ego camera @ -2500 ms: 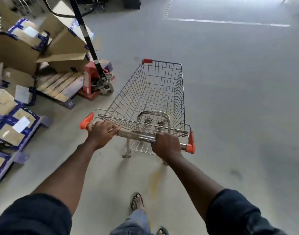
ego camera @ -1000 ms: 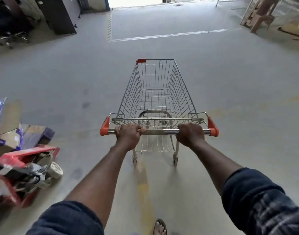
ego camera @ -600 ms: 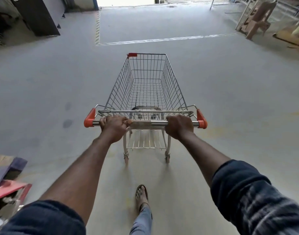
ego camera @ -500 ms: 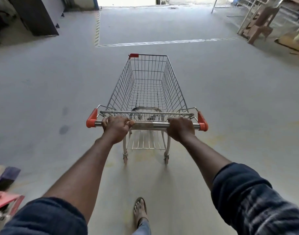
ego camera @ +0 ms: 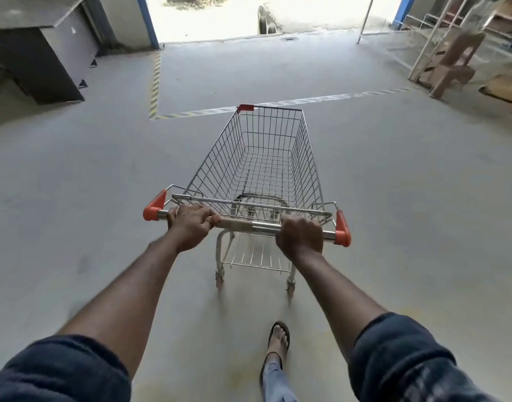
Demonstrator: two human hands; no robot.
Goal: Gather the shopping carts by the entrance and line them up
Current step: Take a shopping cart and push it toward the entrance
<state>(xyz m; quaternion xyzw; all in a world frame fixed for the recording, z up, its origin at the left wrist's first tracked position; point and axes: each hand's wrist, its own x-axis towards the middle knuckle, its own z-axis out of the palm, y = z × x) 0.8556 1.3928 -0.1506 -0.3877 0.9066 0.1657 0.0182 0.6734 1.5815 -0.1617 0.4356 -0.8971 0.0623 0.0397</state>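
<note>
Steel-wire shopping cart (ego camera: 260, 169), 1 unit, orange end caps, on grey concrete floor (ego camera: 75, 198), nose pointed at the bright entrance (ego camera: 263, 18) ahead, well short of it. Left hand (ego camera: 191, 224) and right hand (ego camera: 299, 236): each curled round the handle bar (ego camera: 249, 226), 1 toward each end. Risks, judged: cart sits slightly skewed rightward, so an uneven push may veer it toward the wooden furniture (ego camera: 455, 65) at right; sandalled foot (ego camera: 279, 340) close behind the rear wheels (ego camera: 219, 281) could be clipped. Basket: holds no goods; lower rack likewise bare. No other carts in view to line against.
</note>
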